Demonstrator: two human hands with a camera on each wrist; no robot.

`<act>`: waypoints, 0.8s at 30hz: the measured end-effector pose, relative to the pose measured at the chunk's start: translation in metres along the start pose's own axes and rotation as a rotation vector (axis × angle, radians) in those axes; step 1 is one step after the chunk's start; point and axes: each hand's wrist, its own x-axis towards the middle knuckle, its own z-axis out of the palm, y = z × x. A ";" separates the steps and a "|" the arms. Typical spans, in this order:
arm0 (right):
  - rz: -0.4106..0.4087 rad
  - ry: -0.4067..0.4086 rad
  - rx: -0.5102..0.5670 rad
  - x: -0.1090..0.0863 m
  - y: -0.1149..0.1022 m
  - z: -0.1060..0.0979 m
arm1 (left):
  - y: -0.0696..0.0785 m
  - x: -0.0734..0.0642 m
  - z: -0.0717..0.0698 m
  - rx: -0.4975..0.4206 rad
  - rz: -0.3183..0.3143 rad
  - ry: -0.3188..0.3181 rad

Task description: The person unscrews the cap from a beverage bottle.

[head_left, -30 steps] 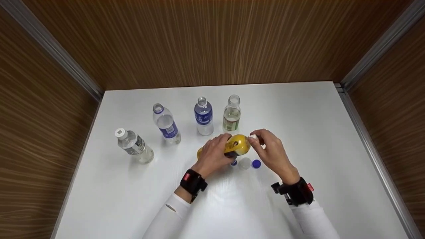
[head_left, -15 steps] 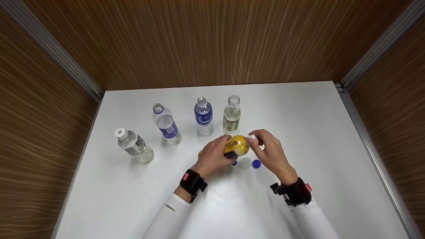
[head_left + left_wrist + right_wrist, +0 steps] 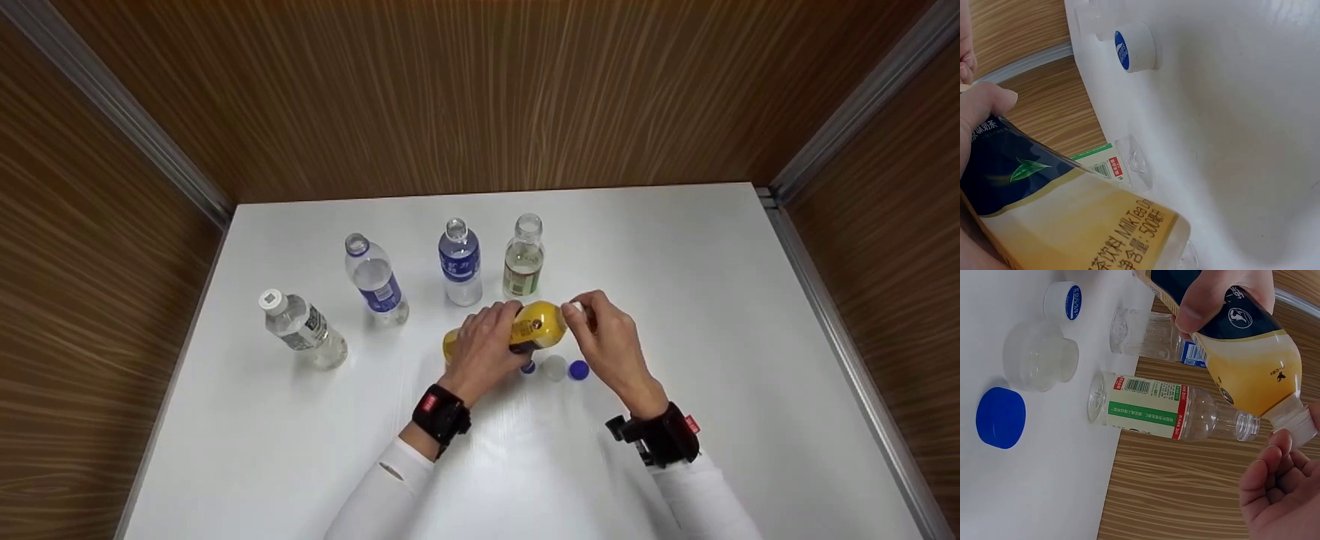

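Note:
My left hand [image 3: 486, 349] grips a yellow milk tea bottle [image 3: 541, 325] round its body. The bottle is tilted, its neck toward the right. At that neck my right hand [image 3: 613, 343] pinches the white cap [image 3: 1302, 429] between thumb and fingers; in the right wrist view the cap sits at the mouth of the bottle. Below the bottle lie a blue cap [image 3: 578, 370], a translucent cap [image 3: 554, 368] and a white cap with a blue top [image 3: 1139, 47], the last partly hidden by the left hand in the head view.
Behind the hands stand an uncapped bottle with a green and red label [image 3: 523, 259] and two uncapped bottles with blue labels, one central [image 3: 460, 262] and one further left [image 3: 376, 281]. A white-capped clear bottle [image 3: 305, 328] stands at far left. Wood-grain panels [image 3: 480, 97] enclose the white table [image 3: 675, 247].
The right hand's fingers have turned round the white cap, which shows less in the head view. The yellow bottle and left hand have shifted slightly. The standing bottles have stayed put.

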 end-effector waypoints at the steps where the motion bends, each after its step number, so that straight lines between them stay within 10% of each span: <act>1: -0.016 -0.001 0.008 0.000 0.000 0.000 | 0.000 0.000 -0.001 -0.007 -0.001 -0.004; 24: -0.259 -0.071 0.046 0.002 0.008 -0.009 | -0.004 0.003 -0.011 -0.209 -0.061 -0.194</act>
